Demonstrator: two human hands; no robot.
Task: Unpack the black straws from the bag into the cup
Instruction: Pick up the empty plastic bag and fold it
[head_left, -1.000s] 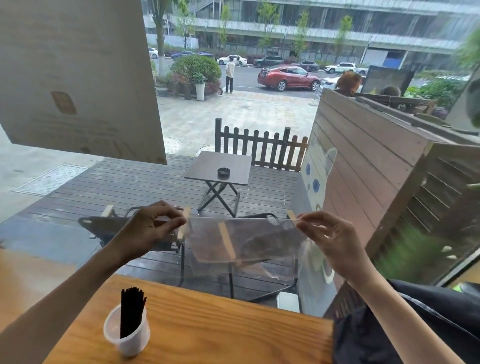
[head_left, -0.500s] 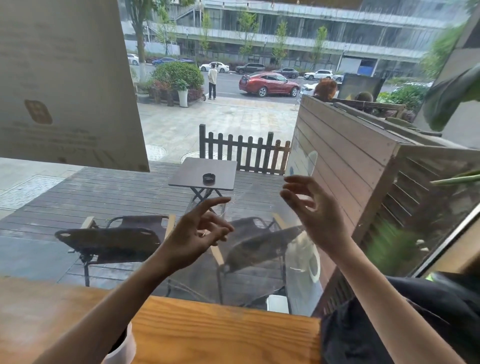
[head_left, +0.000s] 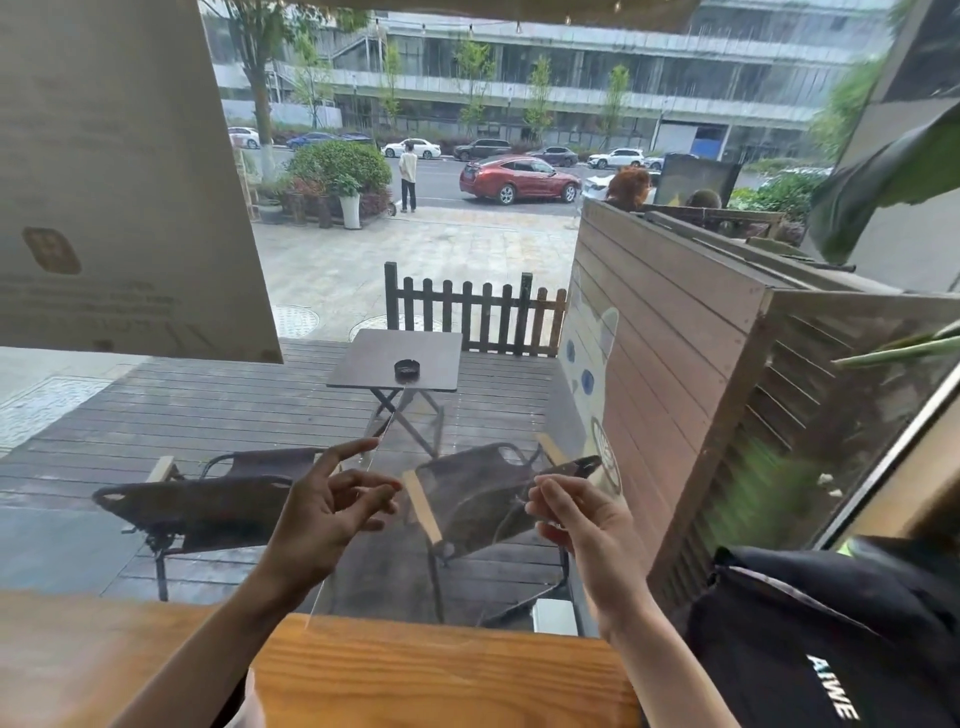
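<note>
Wooden table (head_left: 441, 670) runs along the near edge; the cup (head_left: 248, 706), seen a second ago holding the black straws, is now only a pale sliver under the left forearm. Above, the emptied clear bag (head_left: 457, 519) has turned upright (unpacking looks done). Left hand (head_left: 322, 514) fingers are spread; right hand (head_left: 582, 519) pinches the bag's edge.
</note>
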